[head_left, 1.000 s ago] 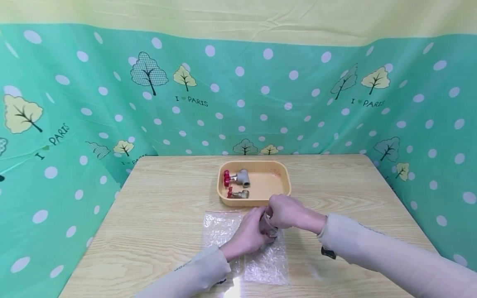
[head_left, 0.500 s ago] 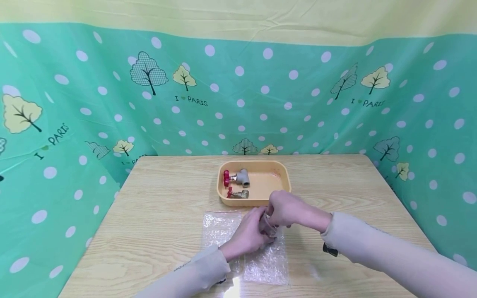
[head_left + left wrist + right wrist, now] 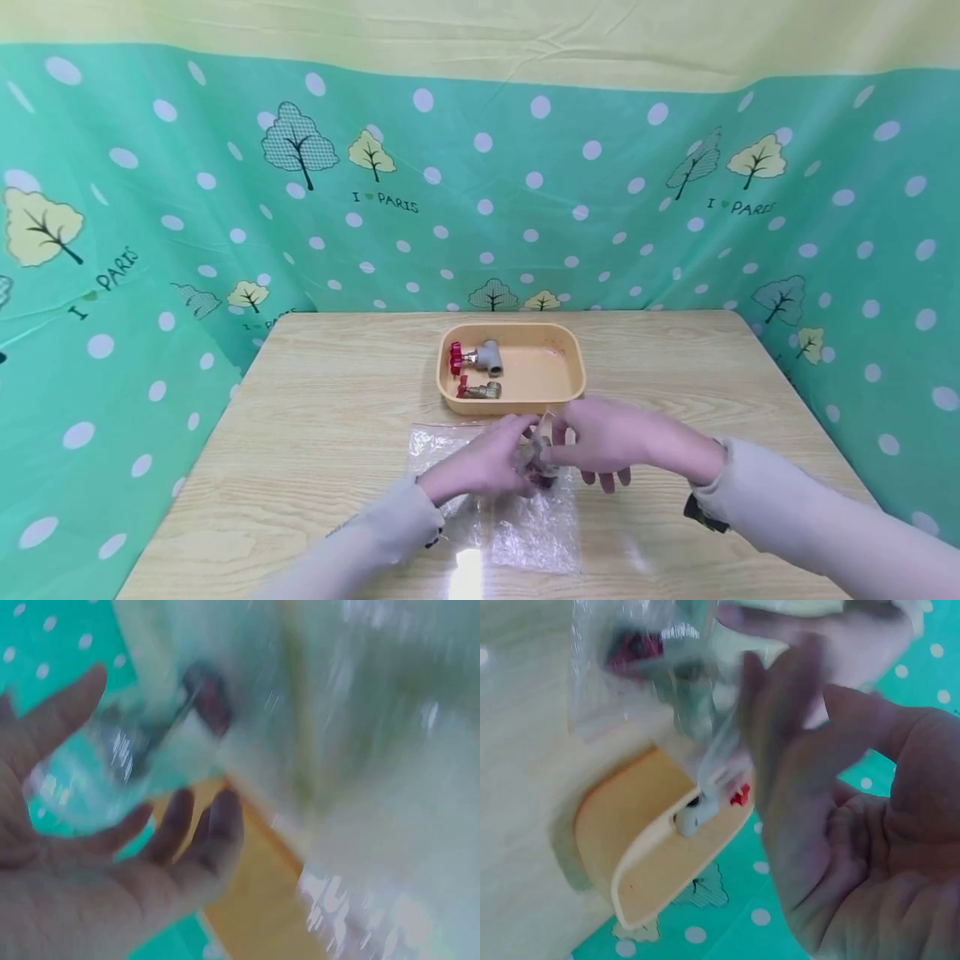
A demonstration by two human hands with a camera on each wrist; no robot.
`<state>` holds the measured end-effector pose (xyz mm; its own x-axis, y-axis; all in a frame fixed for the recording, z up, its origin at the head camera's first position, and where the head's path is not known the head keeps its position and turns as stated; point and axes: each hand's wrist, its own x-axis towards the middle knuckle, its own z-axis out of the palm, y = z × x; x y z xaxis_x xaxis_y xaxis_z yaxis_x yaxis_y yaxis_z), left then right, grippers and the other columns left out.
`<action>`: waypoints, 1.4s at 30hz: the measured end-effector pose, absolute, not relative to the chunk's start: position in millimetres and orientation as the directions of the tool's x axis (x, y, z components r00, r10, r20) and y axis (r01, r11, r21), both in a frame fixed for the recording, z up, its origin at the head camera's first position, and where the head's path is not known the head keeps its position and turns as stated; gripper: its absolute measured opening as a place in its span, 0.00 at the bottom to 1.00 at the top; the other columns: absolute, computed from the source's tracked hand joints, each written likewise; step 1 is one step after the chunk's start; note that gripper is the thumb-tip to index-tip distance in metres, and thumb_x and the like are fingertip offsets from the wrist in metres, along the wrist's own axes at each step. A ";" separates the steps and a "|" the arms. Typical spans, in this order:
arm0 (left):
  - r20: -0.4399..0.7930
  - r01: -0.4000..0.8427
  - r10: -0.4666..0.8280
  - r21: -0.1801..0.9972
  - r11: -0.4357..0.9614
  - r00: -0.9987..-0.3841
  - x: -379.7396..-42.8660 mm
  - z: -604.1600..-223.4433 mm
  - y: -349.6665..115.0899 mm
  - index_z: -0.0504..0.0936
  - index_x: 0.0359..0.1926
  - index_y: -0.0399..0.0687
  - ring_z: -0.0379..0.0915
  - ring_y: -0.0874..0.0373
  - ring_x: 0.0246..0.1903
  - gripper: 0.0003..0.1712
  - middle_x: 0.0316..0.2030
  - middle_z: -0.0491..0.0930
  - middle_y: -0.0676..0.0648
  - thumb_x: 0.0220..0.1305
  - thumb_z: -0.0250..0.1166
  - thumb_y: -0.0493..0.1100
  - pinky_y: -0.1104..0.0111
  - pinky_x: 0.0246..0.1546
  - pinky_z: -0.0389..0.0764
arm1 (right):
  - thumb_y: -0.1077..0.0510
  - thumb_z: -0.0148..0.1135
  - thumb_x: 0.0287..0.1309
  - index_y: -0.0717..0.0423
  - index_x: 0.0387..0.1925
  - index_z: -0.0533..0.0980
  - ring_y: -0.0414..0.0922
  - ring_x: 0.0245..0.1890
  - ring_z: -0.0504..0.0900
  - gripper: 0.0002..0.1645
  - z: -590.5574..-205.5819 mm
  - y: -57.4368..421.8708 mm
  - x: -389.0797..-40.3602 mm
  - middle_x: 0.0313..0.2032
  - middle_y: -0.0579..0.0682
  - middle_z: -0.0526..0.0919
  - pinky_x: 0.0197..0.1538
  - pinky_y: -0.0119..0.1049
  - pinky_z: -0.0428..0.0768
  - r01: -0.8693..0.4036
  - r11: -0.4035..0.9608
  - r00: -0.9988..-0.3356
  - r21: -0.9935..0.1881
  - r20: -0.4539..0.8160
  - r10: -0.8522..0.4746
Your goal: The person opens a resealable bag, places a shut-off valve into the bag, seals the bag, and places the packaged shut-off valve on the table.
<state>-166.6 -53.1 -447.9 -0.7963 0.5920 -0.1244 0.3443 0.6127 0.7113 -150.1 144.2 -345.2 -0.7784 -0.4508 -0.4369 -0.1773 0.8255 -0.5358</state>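
Note:
A gate valve (image 3: 692,697) with a dark red handwheel sits inside a clear plastic bag (image 3: 592,694), between the two hands at the front of the tray. My left hand (image 3: 487,460) is at the bag's left side; in the left wrist view its thumb and fingers are spread wide, with the blurred valve (image 3: 124,754) beyond them. At the bag's right side is my right hand (image 3: 611,442), its thumb and forefinger parted and the other fingers hanging loosely. Motion blurs both hands. The bag's upper edge overlaps the right fingertips in the right wrist view.
Behind the hands, a peach plastic tray (image 3: 540,408) holds a grey tee-shaped valve (image 3: 489,358) and a small brass valve (image 3: 491,390), both with red handwheels. Clear bubble-wrap bags (image 3: 442,446) lie on the wooden table (image 3: 322,433) under the hands. A dotted curtain (image 3: 480,208) surrounds the table.
The right hand has drawn back to the right from the bagged valve and its fingers have spread. The left hand has shifted slightly left and its hold has loosened.

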 end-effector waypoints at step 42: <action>0.047 0.218 0.519 0.937 0.274 -0.854 -188.8 -454.9 -62.8 0.81 0.42 0.45 0.86 0.49 0.40 0.07 0.36 0.85 0.52 0.70 0.66 0.29 0.53 0.48 0.87 | 0.69 0.74 0.56 0.52 0.30 0.88 0.34 0.30 0.82 0.08 -375.2 172.4 -146.1 0.28 0.38 0.86 0.34 0.30 0.83 -0.474 0.671 -0.816 -0.571 -0.001 -0.578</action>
<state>-188.8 -62.8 -454.9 -0.8537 0.5187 0.0467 0.2179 0.2743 0.9366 -146.1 172.4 -375.2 -0.8164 -0.5775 -0.0013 -0.4737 0.6709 -0.5706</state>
